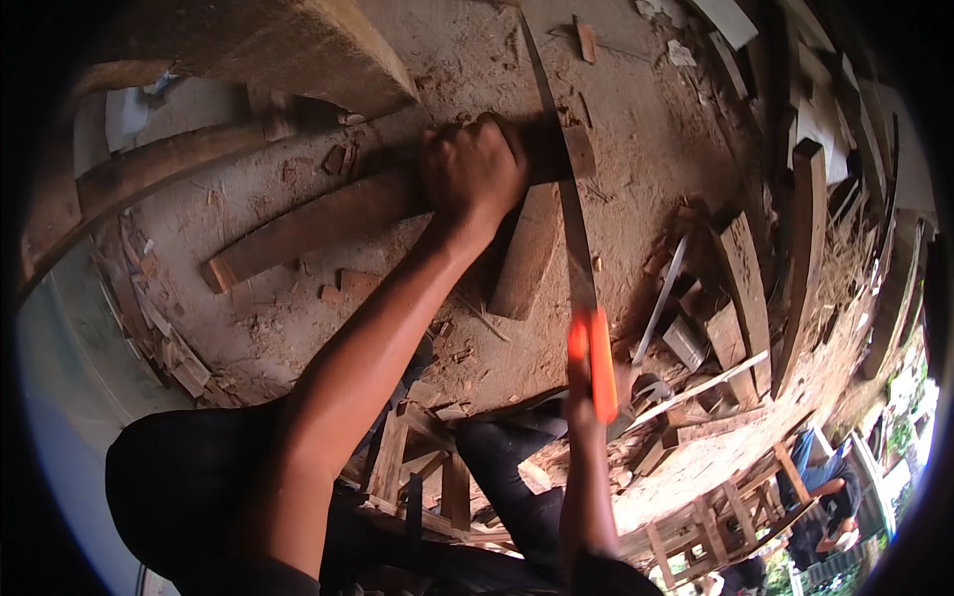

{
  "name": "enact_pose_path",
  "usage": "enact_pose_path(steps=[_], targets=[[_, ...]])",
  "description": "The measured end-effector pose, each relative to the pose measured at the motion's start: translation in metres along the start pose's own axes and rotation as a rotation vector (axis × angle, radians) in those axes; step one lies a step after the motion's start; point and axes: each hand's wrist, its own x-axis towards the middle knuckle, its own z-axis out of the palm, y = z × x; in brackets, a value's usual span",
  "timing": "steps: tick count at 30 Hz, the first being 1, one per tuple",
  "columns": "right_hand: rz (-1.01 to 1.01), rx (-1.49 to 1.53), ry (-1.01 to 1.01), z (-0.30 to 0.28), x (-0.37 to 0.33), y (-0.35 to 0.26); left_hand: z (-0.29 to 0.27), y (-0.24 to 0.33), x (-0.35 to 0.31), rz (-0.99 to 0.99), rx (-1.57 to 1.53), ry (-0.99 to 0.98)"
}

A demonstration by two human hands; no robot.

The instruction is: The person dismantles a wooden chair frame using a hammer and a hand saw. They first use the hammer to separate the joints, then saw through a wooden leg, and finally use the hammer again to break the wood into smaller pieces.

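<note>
My left hand (475, 164) is closed over a long dark wooden board (328, 221), pressing it down from above. Beneath the board, a shorter wood block (530, 253) props it off the dusty ground. My right hand (584, 387) grips the orange handle of a handsaw (579, 238). The saw's long blade lies across the board near its right end, to the right of my left hand, and points away from me. A short end of the board (578, 151) shows beyond the blade. Whether the teeth have cut into the wood cannot be made out.
A thick timber beam (258, 50) stands at the upper left. Several wood offcuts (740, 288) and a thin metal strip (661, 298) lie at the right. Sawdust and chips cover the ground. At the lower right, another person (830, 492) is near a wooden frame (720, 521).
</note>
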Motion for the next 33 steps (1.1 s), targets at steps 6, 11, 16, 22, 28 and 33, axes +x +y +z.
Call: enact_pose_path(steps=[6,11,16,22,28,33], targets=[[-0.005,0.016,-0.033,0.019,0.032,-0.009,0.013,-0.013,-0.006,0.069,0.080,0.076],[-0.021,0.132,0.063,0.007,0.031,-0.020,0.003,-0.003,0.005,-0.049,-0.001,-0.164],[-0.186,0.078,0.025,0.012,0.043,-0.029,0.001,-0.004,-0.010,-0.096,-0.047,-0.138],[0.006,0.287,0.003,-0.004,0.050,-0.039,0.019,-0.009,0.001,-0.017,0.037,0.074],[0.040,-0.153,-0.071,-0.018,-0.020,-0.006,0.002,-0.003,0.009,-0.046,0.042,0.021],[-0.109,0.146,-0.039,0.006,0.054,-0.017,0.022,-0.012,0.013,0.002,0.014,0.029]])
